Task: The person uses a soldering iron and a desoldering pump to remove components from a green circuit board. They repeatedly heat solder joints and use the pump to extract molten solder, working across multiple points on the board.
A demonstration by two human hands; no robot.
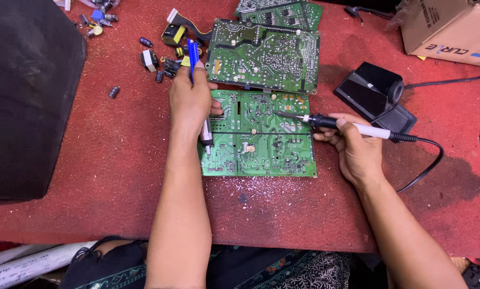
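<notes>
A green circuit board [261, 142] lies solder side up on the red table [117, 160]. My right hand [355, 150] holds a soldering iron [347, 126] with a white and black handle; its metal tip rests on the board's upper middle. My left hand [190, 101] rests on the board's left edge and grips a blue and silver desoldering pump [197, 85], its blue end pointing away from me and its nozzle showing below my wrist.
A larger green board [264, 53] lies just behind, with another board [283, 13] past it. Loose capacitors and parts [159, 59] are scattered at the back left. A black soldering iron stand [376, 96], a cardboard box [454, 29] and a black object [25, 96] at the left flank the work area.
</notes>
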